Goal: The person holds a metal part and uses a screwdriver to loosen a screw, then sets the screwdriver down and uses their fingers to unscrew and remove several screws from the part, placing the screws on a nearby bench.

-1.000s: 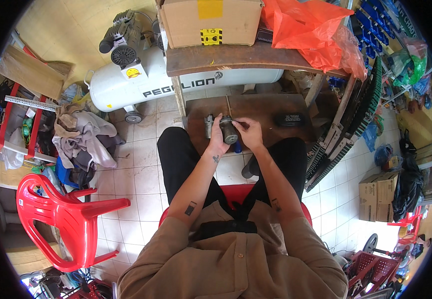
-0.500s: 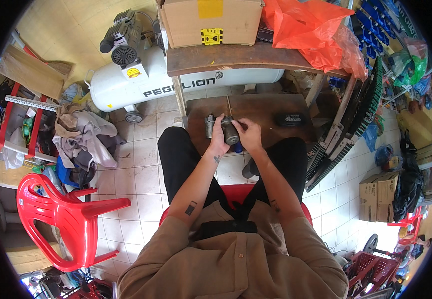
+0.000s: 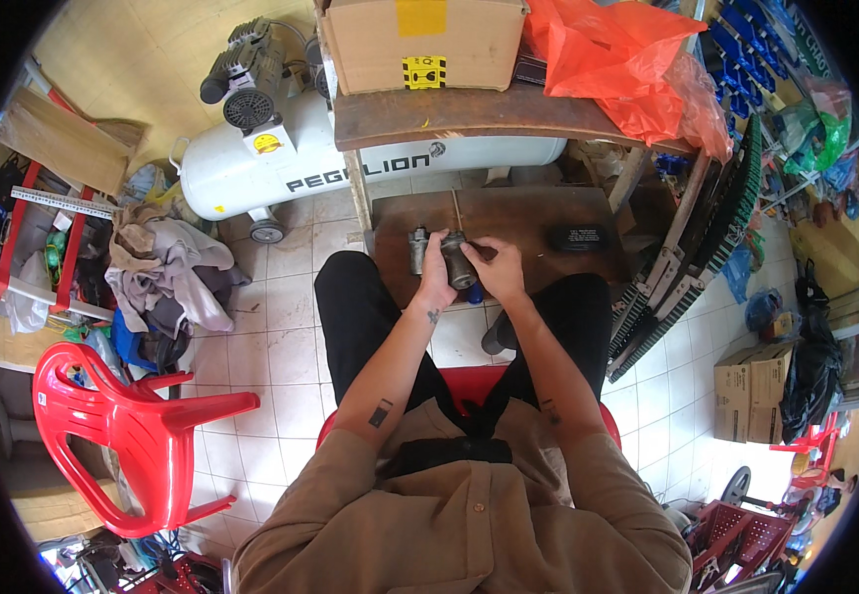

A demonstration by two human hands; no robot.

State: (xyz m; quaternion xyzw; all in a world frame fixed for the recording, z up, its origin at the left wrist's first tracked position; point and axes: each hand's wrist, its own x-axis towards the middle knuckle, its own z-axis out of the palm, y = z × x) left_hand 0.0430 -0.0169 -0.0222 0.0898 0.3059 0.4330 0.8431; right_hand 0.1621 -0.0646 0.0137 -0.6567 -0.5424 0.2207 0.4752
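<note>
Over the low brown desk, the left hand and the right hand both grasp one dark metal cylinder, the right one by its far right part. One grey metal part shows just left of the left hand; one black case lies to the right; one cardboard box stands on the far shelf.

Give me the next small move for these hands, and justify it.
Probably brace the metal cylinder with the left hand and gently try its far end with the right fingertips. The left hand already supports its left side, and the right hand has its fingers at that end, though they hide the detail there.
</note>
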